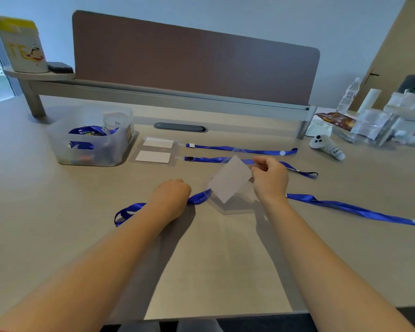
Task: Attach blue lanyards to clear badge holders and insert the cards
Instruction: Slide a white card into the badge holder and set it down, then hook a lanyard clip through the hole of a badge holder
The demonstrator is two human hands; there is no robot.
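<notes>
Right in the middle of the table, the right hand has a white card pinched by its upper corner, tilted so the lower corner points down into a clear badge holder lying flat underneath. Looks like the card is partway into the pocket, though the plastic is see-through enough that I can't say how deep. The left hand is curled into a fist on the blue lanyard just beside the holder's left end, probably pinning it so the holder doesn't slide while the card goes in (makes sense, that plastic is slippery). The strap trails off in a loop to the left and runs far out to the right.

Further back, two finished badges sit side by side with their cards in and lanyards laid out straight, next to a translucent bin holding more blue lanyards. So my guess is this is badge three, and the card just needs squaring up and pushing home
</notes>
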